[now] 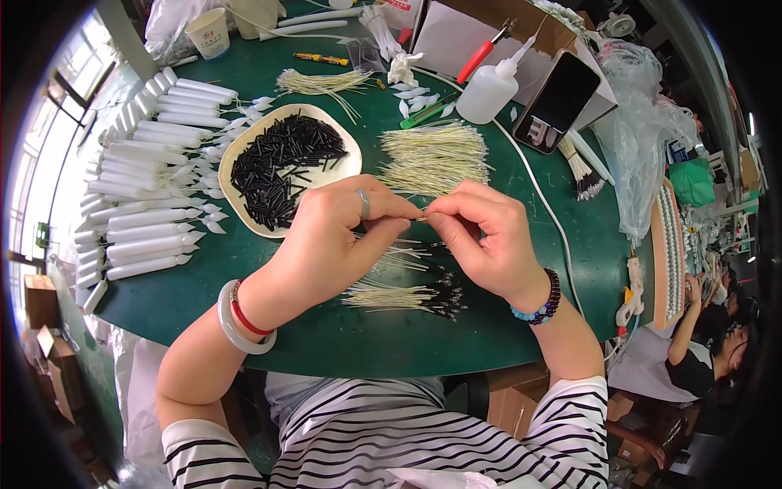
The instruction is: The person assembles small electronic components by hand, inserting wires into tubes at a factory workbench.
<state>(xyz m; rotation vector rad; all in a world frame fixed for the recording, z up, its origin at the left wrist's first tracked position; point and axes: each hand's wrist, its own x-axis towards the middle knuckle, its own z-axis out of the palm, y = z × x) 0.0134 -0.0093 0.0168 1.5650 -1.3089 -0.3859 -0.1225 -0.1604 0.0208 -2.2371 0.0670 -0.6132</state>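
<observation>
Thin wire (423,218) | apparently pinched by left hand (338,226) and right hand (490,232) | beyond: bowl (348,160), wire bundle (433,155), white bottle (486,94)

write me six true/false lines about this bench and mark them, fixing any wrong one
1. The ring is on the right hand. False: the ring is on the left hand.
2. The cream dish holds short black pieces. True.
3. The phone stands among the white candle-shaped pieces. False: the phone is at the table's right, the white candle-shaped pieces at its left.
4. The wire bunch nearest the person has black at its right ends. True.
5. The right hand has its fingertips close to the left hand's. True.
6. The right hand grips the red-handled tool. False: the red-handled tool is beyond both hands, near the white squeeze bottle.
</observation>
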